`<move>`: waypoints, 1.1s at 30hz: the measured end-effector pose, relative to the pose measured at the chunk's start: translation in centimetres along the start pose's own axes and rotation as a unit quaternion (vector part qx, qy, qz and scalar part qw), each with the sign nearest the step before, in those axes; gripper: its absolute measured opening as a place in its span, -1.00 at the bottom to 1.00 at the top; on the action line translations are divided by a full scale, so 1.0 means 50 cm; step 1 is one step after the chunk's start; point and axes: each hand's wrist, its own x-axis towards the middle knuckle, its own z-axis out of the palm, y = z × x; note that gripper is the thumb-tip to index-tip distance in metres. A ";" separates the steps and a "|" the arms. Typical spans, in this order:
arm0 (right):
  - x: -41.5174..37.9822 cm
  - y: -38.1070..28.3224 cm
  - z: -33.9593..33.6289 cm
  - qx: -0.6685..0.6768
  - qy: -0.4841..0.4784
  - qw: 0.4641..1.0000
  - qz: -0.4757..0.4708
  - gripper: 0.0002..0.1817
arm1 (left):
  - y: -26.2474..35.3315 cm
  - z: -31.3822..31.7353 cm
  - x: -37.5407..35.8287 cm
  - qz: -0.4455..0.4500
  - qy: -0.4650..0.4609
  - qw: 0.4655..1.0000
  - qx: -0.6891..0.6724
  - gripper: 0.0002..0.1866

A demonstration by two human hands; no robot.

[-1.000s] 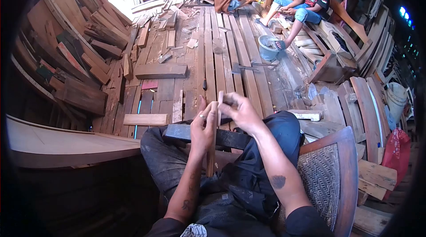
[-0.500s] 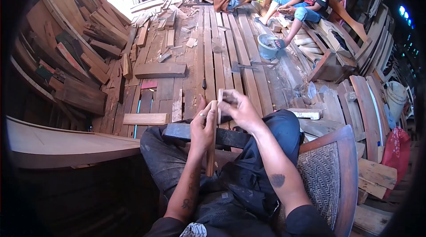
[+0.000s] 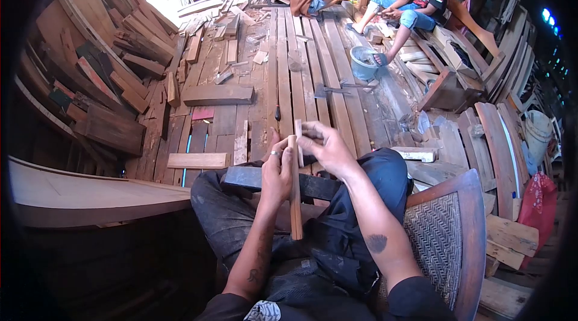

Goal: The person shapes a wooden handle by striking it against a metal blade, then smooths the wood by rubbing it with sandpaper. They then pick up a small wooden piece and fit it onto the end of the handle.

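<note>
Fingers of left hand (image 3: 276,172) curled tight around an upright wooden strip (image 3: 295,191), fingers of right hand (image 3: 323,148) pinching a thin wood sliver (image 3: 298,140) just beside its top, both over a dark block (image 3: 253,178) across the lap, plank floor (image 3: 289,80) beyond.

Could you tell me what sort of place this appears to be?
Most likely a woodworking shop: boards lean stacked along the wall, offcuts litter the plank floor, and the left hand holds a wooden strip.

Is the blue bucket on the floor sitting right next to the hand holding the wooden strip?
No, the blue bucket sits far up the plank floor by another person's foot, well away from the left hand gripping the wooden strip.
</note>
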 end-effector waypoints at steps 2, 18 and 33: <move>-0.013 0.013 0.006 -0.023 -0.043 0.999 -0.016 -0.55 | -0.011 -0.003 0.002 -0.048 0.003 0.996 -0.069 -0.60; -0.017 -0.007 0.008 -0.019 -0.012 0.999 0.030 -0.60 | -0.028 0.000 0.002 -0.007 0.005 1.000 -0.010 -0.57; -0.011 -0.019 -0.001 0.035 0.022 0.998 0.043 -0.63 | -0.014 0.000 -0.002 0.006 0.002 1.000 0.020 -0.57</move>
